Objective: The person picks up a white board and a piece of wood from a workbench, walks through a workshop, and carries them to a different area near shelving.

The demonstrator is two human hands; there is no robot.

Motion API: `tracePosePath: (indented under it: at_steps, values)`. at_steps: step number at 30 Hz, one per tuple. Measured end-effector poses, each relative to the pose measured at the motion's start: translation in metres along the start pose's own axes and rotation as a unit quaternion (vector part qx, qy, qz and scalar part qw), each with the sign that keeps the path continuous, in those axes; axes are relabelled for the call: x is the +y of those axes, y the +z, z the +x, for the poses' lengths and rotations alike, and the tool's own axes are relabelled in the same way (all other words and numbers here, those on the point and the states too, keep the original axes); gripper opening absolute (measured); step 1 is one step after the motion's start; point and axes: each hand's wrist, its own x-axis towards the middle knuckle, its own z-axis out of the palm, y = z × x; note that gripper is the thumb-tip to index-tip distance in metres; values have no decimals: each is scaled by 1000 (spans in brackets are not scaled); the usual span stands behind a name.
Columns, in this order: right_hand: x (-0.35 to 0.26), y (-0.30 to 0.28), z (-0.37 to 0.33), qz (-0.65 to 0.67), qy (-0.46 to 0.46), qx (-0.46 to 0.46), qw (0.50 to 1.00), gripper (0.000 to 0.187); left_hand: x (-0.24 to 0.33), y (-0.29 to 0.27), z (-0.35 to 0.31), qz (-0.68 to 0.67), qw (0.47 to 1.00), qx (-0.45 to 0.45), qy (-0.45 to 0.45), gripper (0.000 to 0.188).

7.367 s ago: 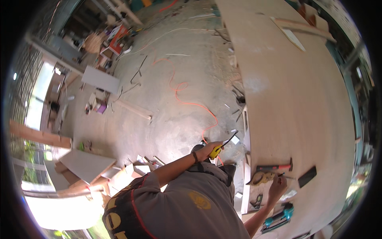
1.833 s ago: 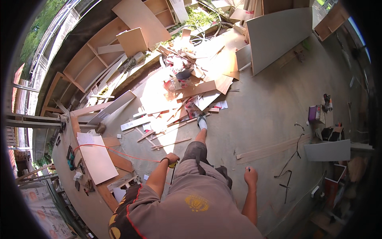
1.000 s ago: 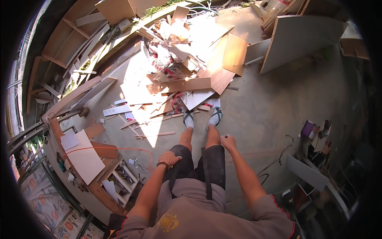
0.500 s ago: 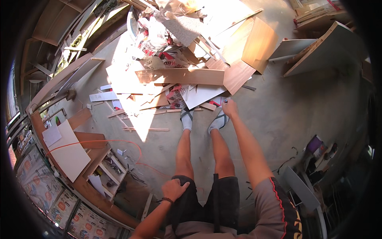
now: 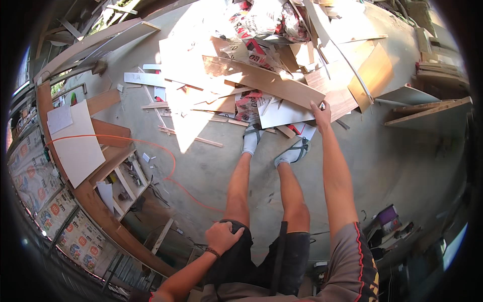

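My right hand (image 5: pixel 322 115) reaches forward with thumb and fingers closed at the near right end of a long wooden board (image 5: pixel 261 78). That board lies slantwise across a pile of scrap wood; a sliver of something pale shows between the fingertips, too small to name. Under its right end is a white panel (image 5: pixel 284 114), and a wood-grained panel (image 5: pixel 338 83) lies just beyond. My left hand (image 5: pixel 224 236) rests on my left thigh, thumb stretched out, holding nothing; its other fingers are partly hidden.
Printed plastic bags (image 5: pixel 259 20) top the pile, and thin wood strips (image 5: pixel 191 137) lie before my sandalled feet. An orange hose (image 5: pixel 173 161) crosses the floor at left, beside a low wooden cabinet (image 5: pixel 123 189). Panels (image 5: pixel 427 118) lean at right.
My right hand has moved forward from near my right foot to the board's end. The whole view has turned, tilting the pile. My left hand stays on the thigh.
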Motion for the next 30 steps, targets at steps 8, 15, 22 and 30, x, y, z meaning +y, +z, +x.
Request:
tracePosePath:
  at_steps: [8, 15, 22, 30]
  values:
    - [-27, 14, -15, -259, -35, 70, 963, 85, -21, 13, 7, -35, 999, 23, 14, 45]
    - [-17, 41, 1, -150, -64, 120, 979, 104, -45, 31, 5, -72, 996, 45, -3, 43]
    - [-10, 7, 9, -91, -26, 31, 995, 85, -65, 47, 13, -69, 997, 31, -27, 43]
    - [-20, -9, -77, -355, -237, 30, 904, 28, -73, 47, 11, -83, 996, 13, -38, 44]
